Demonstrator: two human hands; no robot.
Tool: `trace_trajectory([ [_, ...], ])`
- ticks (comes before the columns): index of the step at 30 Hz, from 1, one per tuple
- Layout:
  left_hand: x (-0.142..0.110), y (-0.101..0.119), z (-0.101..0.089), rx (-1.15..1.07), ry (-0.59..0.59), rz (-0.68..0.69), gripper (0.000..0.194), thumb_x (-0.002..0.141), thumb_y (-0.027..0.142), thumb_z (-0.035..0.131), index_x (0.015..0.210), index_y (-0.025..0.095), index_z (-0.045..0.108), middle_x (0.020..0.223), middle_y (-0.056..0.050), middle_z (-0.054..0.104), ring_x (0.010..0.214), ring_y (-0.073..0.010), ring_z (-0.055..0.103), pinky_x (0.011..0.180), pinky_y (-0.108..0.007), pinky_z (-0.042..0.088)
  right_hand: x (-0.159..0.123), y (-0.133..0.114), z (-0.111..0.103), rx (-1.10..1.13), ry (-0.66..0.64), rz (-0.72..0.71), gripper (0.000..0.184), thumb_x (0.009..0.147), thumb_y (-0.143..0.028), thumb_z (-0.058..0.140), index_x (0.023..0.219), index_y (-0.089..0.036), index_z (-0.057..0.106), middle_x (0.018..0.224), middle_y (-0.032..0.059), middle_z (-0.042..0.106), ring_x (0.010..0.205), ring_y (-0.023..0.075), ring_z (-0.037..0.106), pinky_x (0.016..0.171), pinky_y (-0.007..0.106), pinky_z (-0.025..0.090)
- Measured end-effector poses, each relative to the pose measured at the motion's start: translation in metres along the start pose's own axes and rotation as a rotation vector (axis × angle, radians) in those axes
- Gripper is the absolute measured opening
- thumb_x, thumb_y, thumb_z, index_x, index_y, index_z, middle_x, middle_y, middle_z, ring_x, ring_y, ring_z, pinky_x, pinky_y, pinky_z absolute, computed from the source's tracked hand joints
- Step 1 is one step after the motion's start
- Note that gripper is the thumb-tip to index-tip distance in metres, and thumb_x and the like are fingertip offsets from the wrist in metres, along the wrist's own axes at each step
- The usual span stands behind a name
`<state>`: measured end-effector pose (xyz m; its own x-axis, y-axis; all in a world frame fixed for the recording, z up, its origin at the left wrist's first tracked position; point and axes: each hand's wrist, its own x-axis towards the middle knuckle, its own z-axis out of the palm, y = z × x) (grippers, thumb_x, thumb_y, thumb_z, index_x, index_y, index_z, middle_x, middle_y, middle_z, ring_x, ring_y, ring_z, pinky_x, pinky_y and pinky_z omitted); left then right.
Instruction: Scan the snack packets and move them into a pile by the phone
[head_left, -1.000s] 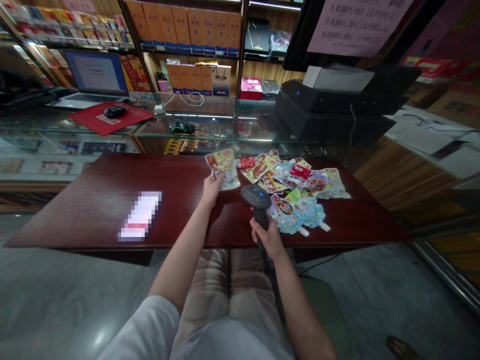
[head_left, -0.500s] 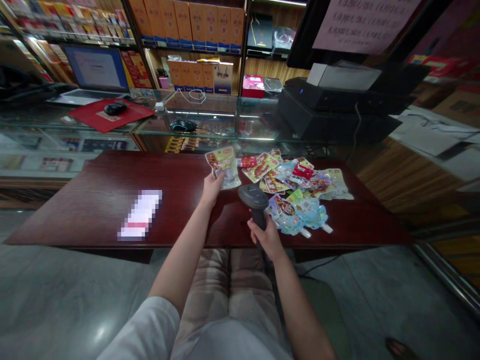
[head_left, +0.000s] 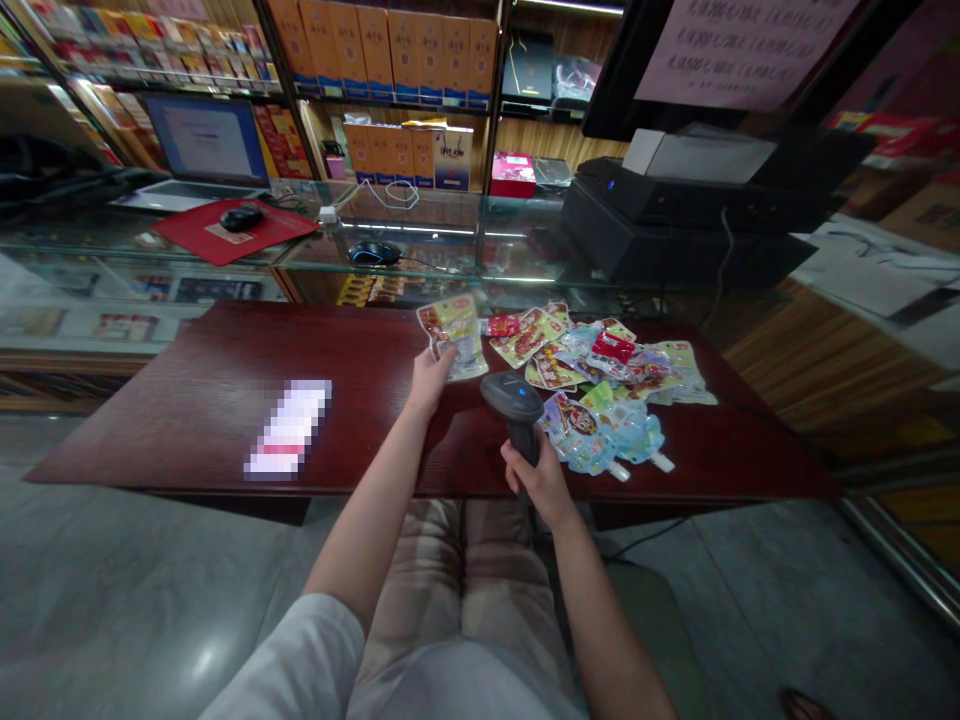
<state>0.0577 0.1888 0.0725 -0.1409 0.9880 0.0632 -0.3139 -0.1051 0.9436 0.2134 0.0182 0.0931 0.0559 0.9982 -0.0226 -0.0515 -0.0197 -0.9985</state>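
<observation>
My left hand point(head_left: 430, 382) pinches the lower edge of a yellow snack packet point(head_left: 452, 333) and holds it up above the dark red table point(head_left: 202, 400). My right hand point(head_left: 538, 478) is wrapped round the grip of a black barcode scanner point(head_left: 514, 404), whose head points towards that packet. Just right of the scanner lies a pile of several colourful snack packets point(head_left: 600, 375), with pale blue pouches point(head_left: 611, 435) nearest to me.
A blurred white slip point(head_left: 289, 428) lies on the table's left half. Behind the table runs a glass counter point(head_left: 420, 240) with a laptop point(head_left: 202, 150), a red mouse mat point(head_left: 232, 228), two mice and a black printer point(head_left: 675, 215). Shelves of orange boxes point(head_left: 390, 50) stand behind.
Hardly anything has changed: both hands keep their grips, and the scanner and packet have only shifted slightly in the view as my head moved.
</observation>
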Motion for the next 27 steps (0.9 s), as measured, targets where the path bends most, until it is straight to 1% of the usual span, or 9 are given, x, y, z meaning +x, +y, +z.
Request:
trace_trajectory([
  [4, -0.001, 0.002, -0.004, 0.042, 0.039, 0.022, 0.041, 0.065, 0.040, 0.070, 0.093, 0.010, 0.067, 0.089, -0.009, 0.071, 0.082, -0.0208, 0.066, 0.081, -0.034, 0.050, 0.001, 0.000, -0.001, 0.012, 0.004, -0.009, 0.029, 0.077, -0.038, 0.064, 0.086, -0.021, 0.043, 0.060, -0.0088, 0.048, 0.035, 0.0044, 0.040, 0.037, 0.020, 0.031],
  [7, -0.006, 0.009, -0.013, 0.108, 0.095, 0.069, 0.039, 0.068, 0.040, 0.068, 0.095, 0.011, 0.065, 0.091, -0.009, 0.071, 0.083, -0.0205, 0.065, 0.081, -0.033, 0.049, 0.005, 0.001, -0.002, 0.009, 0.019, -0.033, 0.028, 0.078, -0.039, 0.064, 0.086, -0.021, 0.044, 0.056, -0.0090, 0.047, 0.035, 0.0049, 0.039, 0.037, 0.020, 0.031],
  [11, -0.013, 0.028, -0.035, 0.207, 0.163, 0.172, 0.035, 0.072, 0.037, 0.064, 0.097, 0.013, 0.064, 0.091, -0.008, 0.070, 0.083, -0.0198, 0.064, 0.079, -0.031, 0.047, 0.016, -0.001, 0.000, 0.025, 0.025, -0.077, 0.026, 0.079, -0.038, 0.065, 0.085, -0.021, 0.046, 0.059, -0.0076, 0.049, 0.036, 0.0054, 0.041, 0.038, 0.021, 0.032],
  [14, -0.014, 0.048, -0.058, 0.317, 0.213, 0.236, 0.033, 0.074, 0.037, 0.061, 0.097, 0.013, 0.063, 0.091, -0.008, 0.069, 0.082, -0.0195, 0.062, 0.078, -0.030, 0.046, 0.028, -0.005, 0.010, 0.070, 0.003, -0.116, 0.026, 0.079, -0.037, 0.065, 0.087, -0.021, 0.046, 0.064, -0.0064, 0.051, 0.038, 0.0057, 0.043, 0.040, 0.022, 0.034],
  [17, -0.007, 0.067, -0.086, 0.457, 0.288, 0.255, 0.030, 0.074, 0.038, 0.061, 0.091, 0.014, 0.063, 0.084, -0.006, 0.067, 0.077, -0.0185, 0.060, 0.076, -0.029, 0.044, 0.041, -0.010, 0.030, 0.090, -0.051, -0.126, 0.024, 0.081, -0.037, 0.062, 0.093, -0.021, 0.048, 0.063, -0.0066, 0.050, 0.039, 0.0059, 0.043, 0.041, 0.022, 0.034],
  [21, 0.004, 0.085, -0.125, 0.574, 0.376, 0.254, 0.026, 0.072, 0.040, 0.062, 0.082, 0.016, 0.061, 0.075, -0.003, 0.063, 0.072, -0.0169, 0.056, 0.072, -0.028, 0.042, 0.055, -0.017, 0.068, 0.106, -0.133, -0.110, 0.029, 0.080, -0.036, 0.062, 0.100, -0.021, 0.048, 0.055, -0.0093, 0.046, 0.038, 0.0066, 0.041, 0.041, 0.021, 0.033],
  [24, 0.008, 0.094, -0.156, 0.632, 0.424, 0.238, 0.028, 0.071, 0.043, 0.062, 0.079, 0.016, 0.060, 0.071, -0.002, 0.060, 0.067, -0.0156, 0.053, 0.067, -0.027, 0.041, 0.065, -0.020, 0.097, 0.140, -0.205, -0.102, 0.029, 0.081, -0.037, 0.062, 0.099, -0.021, 0.046, 0.052, -0.0109, 0.043, 0.037, 0.0069, 0.040, 0.040, 0.020, 0.031],
  [27, 0.011, 0.102, -0.188, 0.703, 0.474, 0.205, 0.031, 0.071, 0.045, 0.060, 0.080, 0.015, 0.060, 0.071, -0.003, 0.061, 0.066, -0.0158, 0.053, 0.065, -0.027, 0.040, 0.076, -0.022, 0.125, 0.206, -0.291, -0.106, 0.026, 0.081, -0.038, 0.060, 0.094, -0.022, 0.043, 0.060, -0.0089, 0.048, 0.038, 0.0061, 0.043, 0.041, 0.020, 0.032],
])
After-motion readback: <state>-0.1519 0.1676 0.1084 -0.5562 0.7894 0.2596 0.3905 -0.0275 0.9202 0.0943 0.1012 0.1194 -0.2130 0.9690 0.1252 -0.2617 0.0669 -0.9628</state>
